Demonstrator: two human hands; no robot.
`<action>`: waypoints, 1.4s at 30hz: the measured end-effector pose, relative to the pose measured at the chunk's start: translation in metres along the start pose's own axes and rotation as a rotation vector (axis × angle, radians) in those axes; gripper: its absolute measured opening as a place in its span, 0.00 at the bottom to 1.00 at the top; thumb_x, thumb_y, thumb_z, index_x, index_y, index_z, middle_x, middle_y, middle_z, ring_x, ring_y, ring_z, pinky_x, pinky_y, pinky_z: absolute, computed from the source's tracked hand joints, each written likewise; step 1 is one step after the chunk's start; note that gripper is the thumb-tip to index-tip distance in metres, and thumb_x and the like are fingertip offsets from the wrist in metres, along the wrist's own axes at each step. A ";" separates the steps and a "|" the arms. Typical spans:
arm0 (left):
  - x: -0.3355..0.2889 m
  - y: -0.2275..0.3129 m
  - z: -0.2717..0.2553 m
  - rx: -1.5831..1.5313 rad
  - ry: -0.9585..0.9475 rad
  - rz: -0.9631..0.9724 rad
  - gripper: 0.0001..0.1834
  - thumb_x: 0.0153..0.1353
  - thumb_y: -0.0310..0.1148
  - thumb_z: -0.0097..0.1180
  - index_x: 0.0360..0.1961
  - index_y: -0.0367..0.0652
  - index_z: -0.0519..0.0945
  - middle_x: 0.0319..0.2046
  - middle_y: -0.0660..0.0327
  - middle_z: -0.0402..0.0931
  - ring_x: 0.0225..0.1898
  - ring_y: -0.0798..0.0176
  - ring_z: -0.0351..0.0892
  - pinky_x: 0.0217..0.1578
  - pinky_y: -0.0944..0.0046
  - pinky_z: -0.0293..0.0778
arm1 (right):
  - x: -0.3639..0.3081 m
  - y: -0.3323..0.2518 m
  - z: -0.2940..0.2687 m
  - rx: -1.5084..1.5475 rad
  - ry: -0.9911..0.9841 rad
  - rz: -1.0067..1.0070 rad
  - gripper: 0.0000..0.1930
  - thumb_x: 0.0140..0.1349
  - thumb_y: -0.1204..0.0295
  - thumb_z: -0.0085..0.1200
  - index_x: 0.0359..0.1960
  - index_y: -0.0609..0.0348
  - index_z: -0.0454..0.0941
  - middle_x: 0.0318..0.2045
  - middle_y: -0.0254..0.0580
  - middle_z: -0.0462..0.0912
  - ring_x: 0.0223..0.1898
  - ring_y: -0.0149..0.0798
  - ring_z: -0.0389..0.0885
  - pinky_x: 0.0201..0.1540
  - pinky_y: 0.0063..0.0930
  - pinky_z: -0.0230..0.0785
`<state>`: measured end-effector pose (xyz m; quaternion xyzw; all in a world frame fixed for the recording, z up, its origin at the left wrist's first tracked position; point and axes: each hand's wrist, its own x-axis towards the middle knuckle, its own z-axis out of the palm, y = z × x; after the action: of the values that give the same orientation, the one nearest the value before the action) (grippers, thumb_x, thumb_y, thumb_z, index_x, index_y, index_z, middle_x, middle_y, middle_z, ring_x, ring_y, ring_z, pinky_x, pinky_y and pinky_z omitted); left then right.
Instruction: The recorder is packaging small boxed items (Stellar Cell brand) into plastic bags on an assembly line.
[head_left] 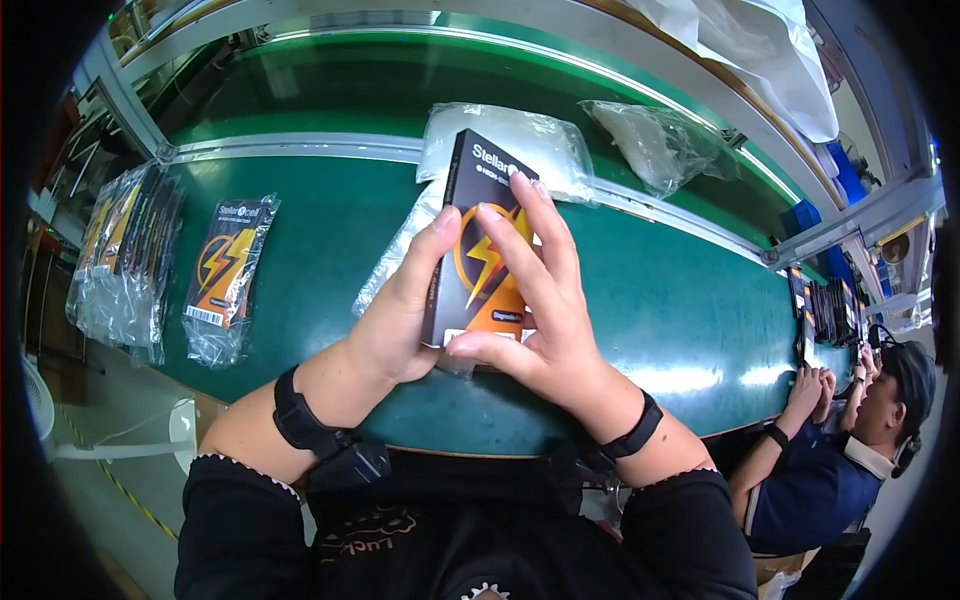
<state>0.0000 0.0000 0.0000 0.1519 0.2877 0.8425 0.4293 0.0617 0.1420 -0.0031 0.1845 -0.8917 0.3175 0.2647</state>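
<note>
While I watched through the head view, a black-and-orange box (478, 285) was right at centre, tilted and held up over the green worktop (660, 310), printed face toward me. Two hands on it! The left grip (395, 295) was clamped on its left edge, thumb forward, probably to steady it. Across the face went the right grip (550, 320), fingers spread, thumb low near the bottom edge, perhaps as a support from the other side; whether it squeezed, I could not tell.

Over on the left, a single wrapped box (225, 265) lay alone, just beside a tight row of wrapped boxes (125, 250), packed close, I guessed, to save room. Behind, a white plastic bag (545, 165) lay over the metal rail (300, 147), handy to reach.

Now the blind spots: the left fingers vanished behind the box, and the right hand masked much of its right side. A glint of film below it was unclear. Far right, a co-worker (820, 500) handled dark boxes (835, 310), too small and bent to count.
</note>
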 end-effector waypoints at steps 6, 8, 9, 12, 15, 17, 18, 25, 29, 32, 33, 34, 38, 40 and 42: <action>0.003 -0.005 0.000 0.048 0.023 0.050 0.31 0.63 0.55 0.42 0.58 0.43 0.61 0.51 0.54 0.68 0.51 0.60 0.73 0.49 0.62 0.73 | -0.001 0.006 -0.002 0.141 -0.017 0.065 0.38 0.49 0.56 0.63 0.62 0.54 0.63 0.66 0.54 0.48 0.68 0.55 0.46 0.65 0.46 0.46; 0.004 -0.005 0.002 0.003 0.046 0.052 0.32 0.63 0.56 0.43 0.58 0.42 0.62 0.51 0.54 0.69 0.50 0.59 0.74 0.48 0.61 0.74 | -0.003 0.014 0.001 0.178 0.044 0.088 0.35 0.49 0.53 0.61 0.60 0.46 0.66 0.65 0.57 0.50 0.66 0.62 0.47 0.64 0.50 0.44; 0.003 -0.004 0.001 0.005 0.047 0.052 0.32 0.63 0.56 0.43 0.58 0.42 0.62 0.51 0.54 0.69 0.50 0.59 0.74 0.48 0.61 0.74 | -0.003 0.014 0.000 0.180 0.045 0.087 0.35 0.49 0.53 0.61 0.60 0.46 0.66 0.65 0.57 0.50 0.66 0.62 0.47 0.64 0.50 0.44; 0.005 -0.001 -0.004 -0.032 0.048 0.034 0.34 0.60 0.59 0.44 0.57 0.42 0.63 0.49 0.54 0.70 0.48 0.58 0.75 0.48 0.60 0.74 | -0.002 0.006 -0.005 0.047 0.033 -0.001 0.35 0.51 0.56 0.60 0.62 0.49 0.63 0.65 0.58 0.49 0.66 0.61 0.47 0.63 0.48 0.48; 0.004 0.007 -0.006 -0.046 -0.069 0.039 0.35 0.60 0.60 0.43 0.57 0.42 0.64 0.49 0.54 0.71 0.47 0.58 0.76 0.48 0.60 0.75 | -0.003 -0.004 -0.007 0.194 0.071 0.097 0.36 0.54 0.59 0.58 0.63 0.53 0.59 0.65 0.58 0.48 0.66 0.60 0.48 0.61 0.44 0.54; 0.004 0.006 -0.004 -0.015 -0.039 0.064 0.35 0.59 0.61 0.42 0.56 0.42 0.65 0.49 0.55 0.71 0.47 0.58 0.76 0.47 0.60 0.75 | -0.004 -0.002 -0.002 0.296 0.016 0.184 0.35 0.57 0.60 0.55 0.65 0.56 0.56 0.65 0.59 0.47 0.64 0.59 0.51 0.58 0.40 0.58; 0.004 0.006 -0.003 0.006 0.030 0.083 0.35 0.59 0.61 0.42 0.56 0.42 0.65 0.48 0.55 0.71 0.47 0.58 0.76 0.47 0.60 0.75 | -0.003 -0.001 -0.001 0.352 0.002 0.170 0.33 0.59 0.62 0.53 0.65 0.56 0.56 0.65 0.57 0.47 0.64 0.55 0.54 0.58 0.37 0.59; 0.003 0.008 -0.005 0.030 0.107 0.088 0.34 0.60 0.60 0.42 0.56 0.42 0.64 0.48 0.54 0.71 0.47 0.58 0.76 0.46 0.59 0.76 | -0.002 0.008 0.004 0.492 0.007 0.224 0.30 0.62 0.68 0.49 0.65 0.57 0.54 0.65 0.56 0.48 0.64 0.51 0.55 0.55 0.31 0.62; 0.006 0.001 -0.002 0.126 0.012 0.099 0.34 0.63 0.57 0.41 0.57 0.40 0.62 0.48 0.51 0.71 0.46 0.56 0.76 0.44 0.59 0.76 | -0.005 0.002 -0.005 0.315 0.029 0.254 0.35 0.57 0.61 0.55 0.65 0.57 0.55 0.65 0.57 0.49 0.64 0.55 0.53 0.57 0.37 0.60; 0.004 -0.004 -0.001 0.085 0.004 0.020 0.33 0.63 0.56 0.41 0.58 0.40 0.60 0.50 0.52 0.69 0.47 0.59 0.75 0.46 0.61 0.74 | -0.004 -0.001 -0.001 -0.022 0.056 0.019 0.51 0.40 0.46 0.66 0.64 0.58 0.56 0.64 0.57 0.51 0.65 0.55 0.52 0.61 0.45 0.53; 0.004 -0.005 0.000 0.090 -0.018 0.013 0.33 0.63 0.56 0.41 0.59 0.40 0.60 0.50 0.53 0.68 0.49 0.60 0.74 0.48 0.62 0.73 | -0.003 -0.003 0.000 -0.029 0.043 0.005 0.50 0.41 0.46 0.65 0.64 0.58 0.57 0.65 0.57 0.51 0.66 0.58 0.49 0.64 0.48 0.45; 0.004 -0.005 0.001 0.094 -0.018 0.013 0.33 0.63 0.56 0.41 0.59 0.40 0.60 0.50 0.53 0.68 0.49 0.60 0.73 0.48 0.62 0.73 | -0.003 -0.003 0.000 -0.032 0.034 0.004 0.49 0.42 0.47 0.65 0.64 0.58 0.57 0.65 0.57 0.50 0.66 0.58 0.48 0.64 0.48 0.45; 0.004 -0.001 0.000 0.146 -0.027 0.014 0.34 0.63 0.55 0.42 0.60 0.40 0.59 0.51 0.53 0.68 0.51 0.60 0.72 0.49 0.62 0.72 | 0.000 0.001 0.002 0.059 -0.009 0.024 0.46 0.44 0.52 0.65 0.64 0.58 0.57 0.66 0.55 0.49 0.67 0.57 0.46 0.65 0.45 0.43; 0.004 -0.002 -0.004 0.180 -0.022 0.019 0.34 0.63 0.55 0.42 0.60 0.39 0.58 0.51 0.52 0.68 0.51 0.60 0.72 0.49 0.62 0.72 | 0.001 0.005 0.003 0.091 0.000 0.038 0.45 0.45 0.54 0.64 0.64 0.57 0.57 0.66 0.55 0.49 0.67 0.56 0.46 0.65 0.44 0.43; 0.003 -0.002 -0.003 0.191 -0.061 -0.006 0.36 0.63 0.56 0.42 0.61 0.38 0.57 0.52 0.52 0.67 0.51 0.61 0.72 0.50 0.63 0.72 | 0.001 0.012 0.002 0.136 0.062 0.073 0.42 0.47 0.54 0.63 0.63 0.54 0.60 0.66 0.59 0.48 0.66 0.63 0.46 0.65 0.49 0.41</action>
<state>-0.0016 0.0021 -0.0038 0.2168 0.3540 0.8051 0.4237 0.0537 0.1494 -0.0095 0.1594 -0.8656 0.3923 0.2672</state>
